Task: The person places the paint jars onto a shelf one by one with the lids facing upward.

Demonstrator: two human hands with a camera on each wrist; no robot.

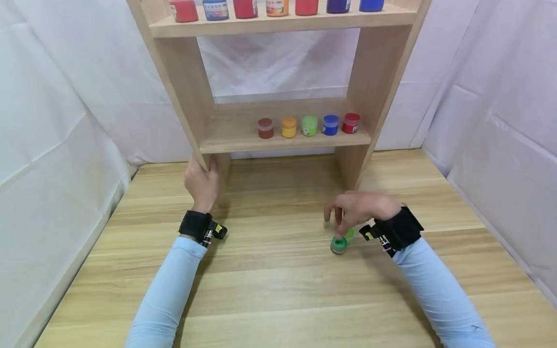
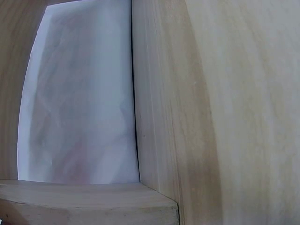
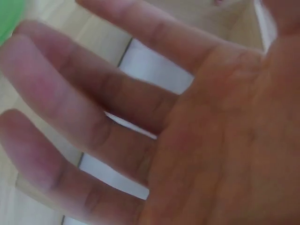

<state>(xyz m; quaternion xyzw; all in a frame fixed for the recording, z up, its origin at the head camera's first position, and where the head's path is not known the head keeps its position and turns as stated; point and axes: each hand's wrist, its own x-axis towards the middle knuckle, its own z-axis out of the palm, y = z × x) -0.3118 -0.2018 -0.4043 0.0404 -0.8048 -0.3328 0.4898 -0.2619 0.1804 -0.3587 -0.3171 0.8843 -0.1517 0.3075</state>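
Note:
My left hand (image 1: 202, 186) grips the lower left side panel of a wooden shelf unit (image 1: 187, 92), thumb on the inner side. In the left wrist view the hand is out of sight and only wood and white cloth show. Over the table at the right, my right hand (image 1: 359, 209) hovers with bent, spread fingers (image 3: 61, 98). Just below its fingertips stand a dark green paint jar (image 1: 338, 245) and a light green jar (image 1: 350, 235), partly hidden by the hand. Nothing is visible between the fingers in the right wrist view; a blurred green patch (image 3: 10, 16) shows in its corner.
On the middle shelf (image 1: 243, 143) stand several small paint jars: brown (image 1: 265, 128), orange (image 1: 288, 127), light green (image 1: 309, 125), blue (image 1: 330, 125) and red (image 1: 350, 123). Larger jars line the upper shelf (image 1: 283, 25). White cloth (image 1: 56, 96) hangs around the wooden table (image 1: 261, 290).

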